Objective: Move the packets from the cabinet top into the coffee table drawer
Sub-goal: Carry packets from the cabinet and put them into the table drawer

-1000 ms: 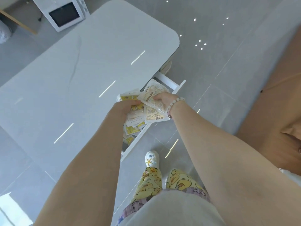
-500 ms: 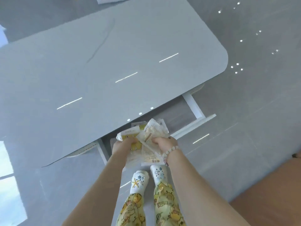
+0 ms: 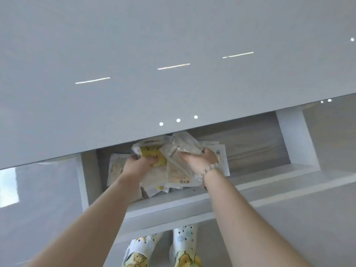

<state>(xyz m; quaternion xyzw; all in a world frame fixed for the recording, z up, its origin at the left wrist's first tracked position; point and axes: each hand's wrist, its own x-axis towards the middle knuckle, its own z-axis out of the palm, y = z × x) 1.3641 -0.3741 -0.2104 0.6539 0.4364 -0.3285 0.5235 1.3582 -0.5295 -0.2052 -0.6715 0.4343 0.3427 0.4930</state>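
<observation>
A glossy pale-grey coffee table top [image 3: 134,54] fills the far scene above the shiny grey tiled floor [image 3: 308,218], reflecting ceiling lights. Below its near edge, the open white drawer with a wood-grain bottom [image 3: 250,149] holds loose packets. Over its left half, the left hand [image 3: 137,166] and the braceleted right hand [image 3: 202,160] grasp a bundle of yellow-and-white plastic packets [image 3: 173,151].

packets [image 3: 169,162] and both hands now lowered inside drawer [image 3: 260,143]
</observation>
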